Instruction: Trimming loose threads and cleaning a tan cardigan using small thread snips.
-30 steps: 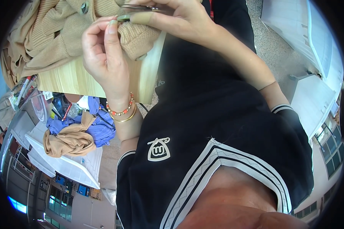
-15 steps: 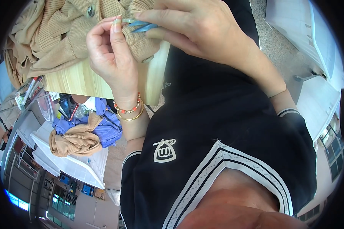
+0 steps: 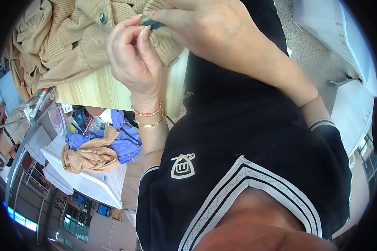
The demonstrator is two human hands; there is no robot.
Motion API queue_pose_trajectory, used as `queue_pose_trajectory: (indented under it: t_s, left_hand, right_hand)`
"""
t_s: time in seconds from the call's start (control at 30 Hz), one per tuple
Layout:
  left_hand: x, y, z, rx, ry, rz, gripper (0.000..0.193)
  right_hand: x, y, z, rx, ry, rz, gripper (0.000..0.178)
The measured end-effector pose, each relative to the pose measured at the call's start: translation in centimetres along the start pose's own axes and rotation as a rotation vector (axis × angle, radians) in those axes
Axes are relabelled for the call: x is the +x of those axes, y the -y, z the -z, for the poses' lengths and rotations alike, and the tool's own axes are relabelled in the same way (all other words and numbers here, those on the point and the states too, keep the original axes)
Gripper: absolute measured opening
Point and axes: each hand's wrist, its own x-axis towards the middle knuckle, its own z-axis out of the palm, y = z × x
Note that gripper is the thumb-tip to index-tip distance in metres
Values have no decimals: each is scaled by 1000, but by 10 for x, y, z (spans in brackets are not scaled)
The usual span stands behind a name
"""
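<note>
A tan knitted cardigan [image 3: 77,50] with ribbed parts lies bunched at the upper left. A shiny round button [image 3: 102,18] shows on it. My left hand [image 3: 134,58] has its fingers curled, the tips closed in around a small pale piece at the knit; exactly what they pinch is unclear. From the right my right hand [image 3: 215,25] reaches across, closed on blue thread snips [image 3: 157,25], mostly hidden by its fingers. The snips lie close against my left thumb and the small pale piece. A second button [image 3: 174,61] sits at the lower edge of the knit.
The cardigan rests on a light wooden board [image 3: 88,90]. Below it, a tan knit piece [image 3: 90,157] and a blue garment [image 3: 127,144] lie on a white plastic bin [image 3: 109,184]. White plastic bins [image 3: 349,113] stand at the right. A curved metal rail [image 3: 14,167] runs along the left.
My left hand has shifted slightly right and its fingertips have moved in toward my right hand. The blue snips, plainly visible before, are now largely covered by fingers.
</note>
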Motion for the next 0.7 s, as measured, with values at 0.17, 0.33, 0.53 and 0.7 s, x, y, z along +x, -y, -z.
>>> queue_pose_trajectory:
  t_s: [0.17, 0.33, 0.53, 0.7]
  left_hand:
    - [-4, -5, -2, -21, -33, 136, 8]
    - [-18, 7, 6, -748, -116, 702, 18]
    - [-22, -4, 15, -1453, -183, 669, 19]
    - [-7, -11, 19, -1369, -228, 831, 23]
  right_hand:
    - [1, -7, -8, 29, 6, 38, 20]
    - [13, -23, -21, 334, 52, -63, 36]
    - [11, -13, -37, 388, 229, -283, 36]
    - [8, -27, -38, 545, 167, -310, 25]
